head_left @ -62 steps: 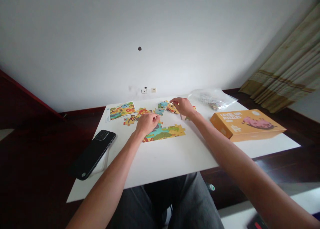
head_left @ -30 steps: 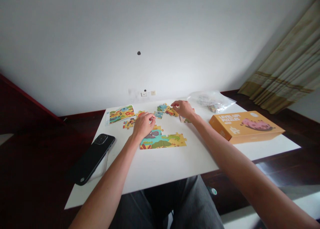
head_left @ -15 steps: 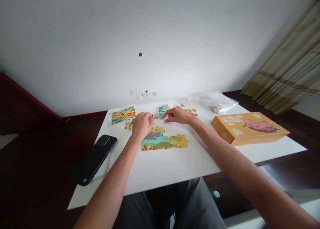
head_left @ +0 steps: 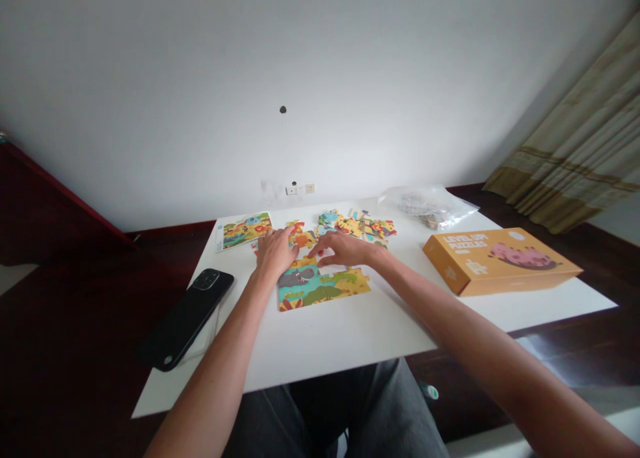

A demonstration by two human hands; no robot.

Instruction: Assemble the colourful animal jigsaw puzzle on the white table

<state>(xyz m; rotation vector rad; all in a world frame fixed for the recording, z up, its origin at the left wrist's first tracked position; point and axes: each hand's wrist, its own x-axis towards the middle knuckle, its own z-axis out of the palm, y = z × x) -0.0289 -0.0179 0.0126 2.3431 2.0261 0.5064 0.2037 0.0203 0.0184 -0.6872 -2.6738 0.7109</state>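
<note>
From the head camera, both hands lie fingers-down on the joined strip of colourful cardboard jigsaw (head_left: 320,286), a flat piece of animal scenery whose long axis runs from 9 to 3 o'clock across the white square table (head_left: 350,331). The left hand (head_left: 273,250) rests, fingers loosely spread and gripping nothing, on the strip's upper left corner; the right hand (head_left: 345,248) presses flat on its top edge, fingers stretched toward 9 o'clock, also holding nothing. The loose bright jigsaw pieces (head_left: 363,226) lie at 12 to 1 o'clock from the fingers, nearer the right hand. The orange cardboard box (head_left: 500,259) at 3 o'clock reads "LEVEL UP! PUZZLES". A black smartphone (head_left: 187,317) lies at 8 o'clock.
</note>
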